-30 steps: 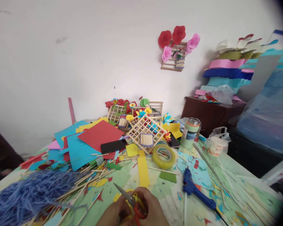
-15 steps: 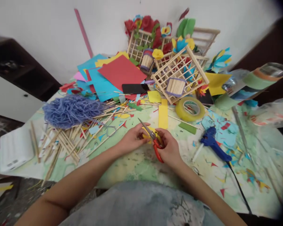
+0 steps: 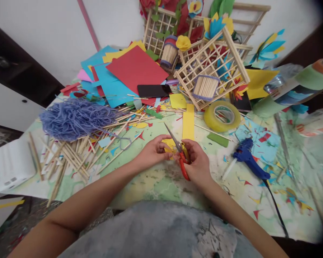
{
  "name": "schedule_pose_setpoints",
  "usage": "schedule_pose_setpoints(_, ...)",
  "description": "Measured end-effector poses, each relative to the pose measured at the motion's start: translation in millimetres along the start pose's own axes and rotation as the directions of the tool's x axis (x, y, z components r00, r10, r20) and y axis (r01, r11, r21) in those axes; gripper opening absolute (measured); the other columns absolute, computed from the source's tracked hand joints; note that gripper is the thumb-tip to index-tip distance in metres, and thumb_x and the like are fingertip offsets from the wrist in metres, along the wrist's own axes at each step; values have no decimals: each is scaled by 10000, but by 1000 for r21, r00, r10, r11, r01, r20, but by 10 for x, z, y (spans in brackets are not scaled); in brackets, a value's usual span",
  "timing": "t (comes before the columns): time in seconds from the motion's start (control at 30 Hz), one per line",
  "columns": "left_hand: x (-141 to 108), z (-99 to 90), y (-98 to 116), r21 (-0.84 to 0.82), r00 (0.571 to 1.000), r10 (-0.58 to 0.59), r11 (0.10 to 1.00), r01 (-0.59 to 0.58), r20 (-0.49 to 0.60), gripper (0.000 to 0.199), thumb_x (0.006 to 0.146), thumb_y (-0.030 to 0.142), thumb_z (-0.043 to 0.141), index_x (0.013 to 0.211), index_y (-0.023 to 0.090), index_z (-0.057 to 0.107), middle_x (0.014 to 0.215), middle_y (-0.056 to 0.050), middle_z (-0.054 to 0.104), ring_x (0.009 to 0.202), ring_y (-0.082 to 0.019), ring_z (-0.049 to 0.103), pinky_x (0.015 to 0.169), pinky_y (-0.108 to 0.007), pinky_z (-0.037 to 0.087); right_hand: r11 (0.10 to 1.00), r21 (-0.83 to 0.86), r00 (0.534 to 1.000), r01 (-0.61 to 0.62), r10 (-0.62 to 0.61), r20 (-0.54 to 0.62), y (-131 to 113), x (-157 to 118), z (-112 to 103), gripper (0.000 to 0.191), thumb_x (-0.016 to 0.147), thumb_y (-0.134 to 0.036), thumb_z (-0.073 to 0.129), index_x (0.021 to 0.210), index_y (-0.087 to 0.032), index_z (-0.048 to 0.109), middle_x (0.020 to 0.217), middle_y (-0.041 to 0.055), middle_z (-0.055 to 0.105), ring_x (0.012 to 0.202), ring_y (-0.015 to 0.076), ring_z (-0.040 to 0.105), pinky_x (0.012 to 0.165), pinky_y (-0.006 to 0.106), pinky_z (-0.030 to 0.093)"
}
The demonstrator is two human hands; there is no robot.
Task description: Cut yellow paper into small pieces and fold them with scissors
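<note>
I'm gripping the red-handled scissors in my right hand, pinching the yellow paper steady in my left hand, close to the blades.

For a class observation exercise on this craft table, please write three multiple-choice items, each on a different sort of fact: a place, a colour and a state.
1. Where does the blue glue gun lie?
A. On the table, right of the hands
B. On the red paper sheet
C. Inside the wooden lattice basket

2. What colour is the heap of yarn?
A. Red
B. Blue
C. Yellow

3. What is the right hand doing?
A. Resting empty on the table
B. Gripping the glue gun
C. Holding the scissors

Answers:
1. A, it lies on the table to the right of both hands.
2. B, its tangled strands show blue.
3. C, the fingers curl around the red handles.
</note>
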State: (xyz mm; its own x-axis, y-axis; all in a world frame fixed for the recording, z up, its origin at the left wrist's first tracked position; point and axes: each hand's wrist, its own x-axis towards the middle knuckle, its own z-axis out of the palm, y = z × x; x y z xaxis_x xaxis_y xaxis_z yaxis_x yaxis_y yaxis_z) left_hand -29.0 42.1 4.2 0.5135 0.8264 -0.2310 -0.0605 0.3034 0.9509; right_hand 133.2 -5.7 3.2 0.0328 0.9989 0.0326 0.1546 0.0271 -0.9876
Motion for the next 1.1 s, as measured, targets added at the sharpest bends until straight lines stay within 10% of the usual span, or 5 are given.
schedule_pose_setpoints(0.47,-32,-42,28,49,990,99,994,-95,-96,559,700,240,690,1199,168,447,749,-5,621,688,-130,605,647,-242,454,980,-192,999,42,-45,-14,3,28,-88,520,661,-290,693,1135,-244,485,971,36,622,836,164,619,753,296,518)
schedule_pose_setpoints(0.83,-43,-209,217,116,948,225,972,-203,-225,566,747,266,654,1240,180,390,759,4,600,696,-107,563,658,-226,428,630,-742,967,231,-63,247,-91,120,-349,583,706,-441,625,1215,-178,518,1025,111,622,902,247,599,747,340,469)
schedule_pose_setpoints(1.1,-46,-251,262,112,951,239,969,-221,-197,604,723,267,684,1255,200,406,757,-6,603,710,-127,578,655,-231,424,595,-755,950,276,-49,309,-86,115,-344,620,739,-467,585,1277,-171,501,907,84,608,781,210,590,666,300,446)
